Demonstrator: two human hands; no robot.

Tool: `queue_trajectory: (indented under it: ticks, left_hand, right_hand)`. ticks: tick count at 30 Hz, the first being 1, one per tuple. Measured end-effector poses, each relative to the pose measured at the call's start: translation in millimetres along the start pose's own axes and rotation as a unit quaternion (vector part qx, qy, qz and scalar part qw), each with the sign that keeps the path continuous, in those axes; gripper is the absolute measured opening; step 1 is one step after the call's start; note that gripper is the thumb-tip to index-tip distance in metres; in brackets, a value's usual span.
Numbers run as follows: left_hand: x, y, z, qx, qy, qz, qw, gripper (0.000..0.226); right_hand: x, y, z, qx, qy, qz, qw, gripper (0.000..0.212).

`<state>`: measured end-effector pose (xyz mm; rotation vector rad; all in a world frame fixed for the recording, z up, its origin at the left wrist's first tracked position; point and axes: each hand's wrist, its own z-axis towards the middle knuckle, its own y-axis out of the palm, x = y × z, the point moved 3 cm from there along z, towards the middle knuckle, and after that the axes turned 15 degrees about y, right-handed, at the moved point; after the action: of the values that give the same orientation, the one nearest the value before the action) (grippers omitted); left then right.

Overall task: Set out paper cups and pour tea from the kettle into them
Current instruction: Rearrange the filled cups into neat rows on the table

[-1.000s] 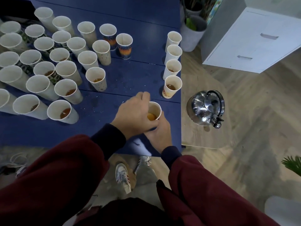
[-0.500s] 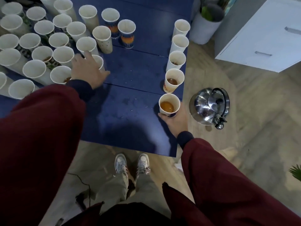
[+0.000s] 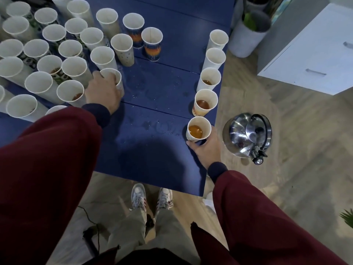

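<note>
Right hand [image 3: 207, 150] curls round a tea-filled cup [image 3: 198, 129] at the bench [image 3: 152, 150] edge, centre-right of frame. Left hand [image 3: 104, 92] apparently grips a second cup [image 3: 114, 76], centre-left. Kettle [image 3: 246, 136] stands right of the bench.

Navy table [image 3: 162, 96]; white cups [image 3: 122, 48]; amber tea [image 3: 195, 131]; silver kettle [image 3: 246, 137].

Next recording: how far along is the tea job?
Done: cups stand across the blue table, and three of the five in the right-edge row hold tea. In hand: the right hand grips the nearest filled cup; the left hand grips a cup in the left cluster. Left: the row's far two cups and many in the cluster look empty; the kettle stands unheld beside the table.
</note>
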<state>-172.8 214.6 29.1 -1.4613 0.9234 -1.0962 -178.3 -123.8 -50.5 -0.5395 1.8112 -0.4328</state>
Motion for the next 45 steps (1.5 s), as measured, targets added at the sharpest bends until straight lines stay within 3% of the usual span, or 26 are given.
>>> queue_trajectory:
  ticks: [4, 9, 16, 19, 25, 32, 34, 36, 38, 42, 45]
  left_hand:
    - [-9, 2, 4, 0.008, 0.028, 0.035, 0.999, 0.023]
    - [-5, -10, 6, 0.056, 0.109, 0.020, 0.992, 0.019]
    - [11, -32, -7, 0.104, 0.252, -0.055, 0.961, 0.012]
    - [14, -37, -9, 0.079, 0.343, -0.089, 0.932, 0.007]
    - [9, -63, 2, 0.055, 0.438, -0.107, 0.891, 0.007]
    - [12, -86, 36, 0.084, 0.485, -0.128, 0.861, 0.007]
    - [16, -88, 53, 0.092, 0.491, -0.159, 0.852, 0.006]
    - [20, -90, 74, 0.118, 0.458, -0.212, 0.855, 0.026]
    - [22, -88, 99, 0.127, 0.385, -0.245, 0.880, 0.051]
    - [28, -71, 162, 0.065, 0.292, -0.170, 0.939, 0.086]
    - [32, -54, 192, 0.009, 0.267, -0.117, 0.956, 0.102]
  right_hand:
    - [4, -2, -7, 0.010, -0.008, 0.016, 1.000, 0.061]
    - [17, 8, -45, 0.071, 0.049, -0.001, 0.996, 0.040]
    - [-21, 60, -79, -0.006, 0.010, -0.031, 0.999, 0.019]
    - [-58, 82, -70, -0.014, -0.025, 0.008, 1.000, 0.027]
    - [-148, 111, -33, 0.001, -0.054, 0.056, 0.997, 0.075]
    - [-204, 107, 14, 0.024, -0.063, 0.113, 0.991, 0.061]
    - [-210, 103, 32, 0.028, -0.054, 0.119, 0.991, 0.053]
    - [-212, 97, 55, 0.041, -0.046, 0.126, 0.990, 0.050]
    - [-211, 91, 80, 0.058, -0.039, 0.124, 0.990, 0.049]
    - [-215, 82, 143, 0.090, -0.011, 0.141, 0.986, 0.046]
    - [-216, 79, 180, 0.108, 0.000, 0.136, 0.985, 0.046]
